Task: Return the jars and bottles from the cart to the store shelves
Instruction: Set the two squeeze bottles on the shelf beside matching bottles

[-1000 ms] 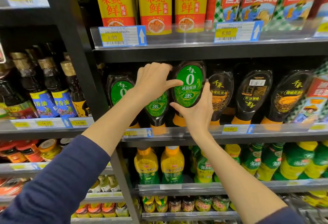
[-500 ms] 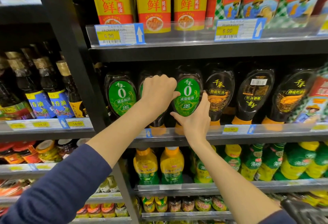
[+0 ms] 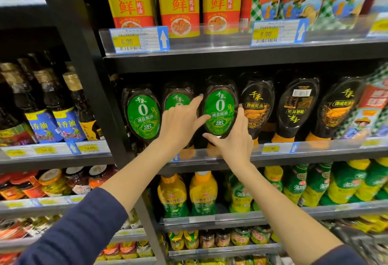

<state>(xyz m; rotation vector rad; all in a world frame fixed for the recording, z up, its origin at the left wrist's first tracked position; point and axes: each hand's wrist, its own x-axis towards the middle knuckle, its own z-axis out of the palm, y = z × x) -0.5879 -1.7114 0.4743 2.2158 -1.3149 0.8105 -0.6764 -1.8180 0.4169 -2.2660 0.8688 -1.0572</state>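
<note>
The green-label oyster sauce bottle [image 3: 219, 111] stands cap-down, axis upright, on the middle shelf [image 3: 315, 149], with left grip [image 3: 178, 122] at its 9 o'clock and right grip [image 3: 233, 141] at 5 o'clock, both spread flat, touching without clasping.

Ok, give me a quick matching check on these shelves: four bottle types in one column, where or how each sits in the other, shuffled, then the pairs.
Things:
1. rightmost green-label bottle
2. yellow-label bottles
3. blue-label bottles
4. barcode bottle

Places or states:
A. left bay, past the black post
B. back side facing out
C. between left hand and right hand
D. shelf above both hands

Pairs: 1-C, 2-D, 3-A, 4-B
</note>
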